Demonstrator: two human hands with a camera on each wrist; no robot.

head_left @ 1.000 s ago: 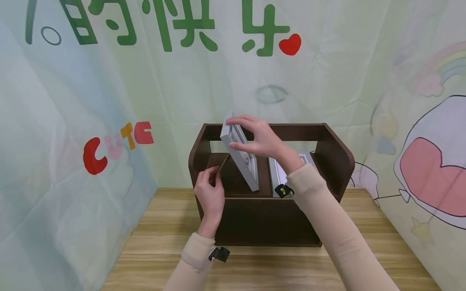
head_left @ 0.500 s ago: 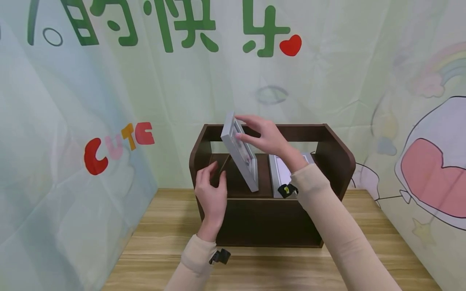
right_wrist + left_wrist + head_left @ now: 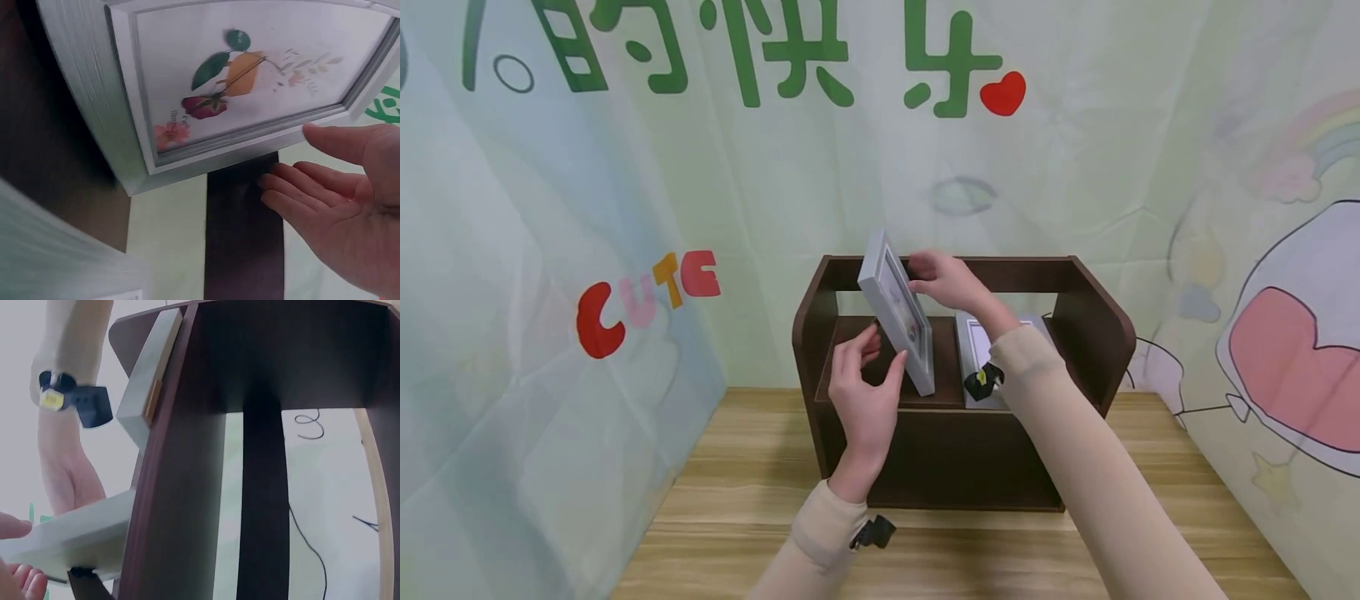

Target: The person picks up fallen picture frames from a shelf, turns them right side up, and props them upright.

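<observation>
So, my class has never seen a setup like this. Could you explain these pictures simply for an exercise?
There is no robot here: a person works with two bare hands. The head picture comes from a camera worn on the head; the other two come from cameras worn on each wrist.

On the wooden table stands a dark brown shelf unit. On it are a tilted grey picture frame with a flower picture inside and, towards the right, a second frame, partly hidden by the right arm.

The left hand has its thumb and fingers about the picture frame's edge; whether it grips is hard to tell. The right hand is open beside the frame's front, holding nothing.
</observation>
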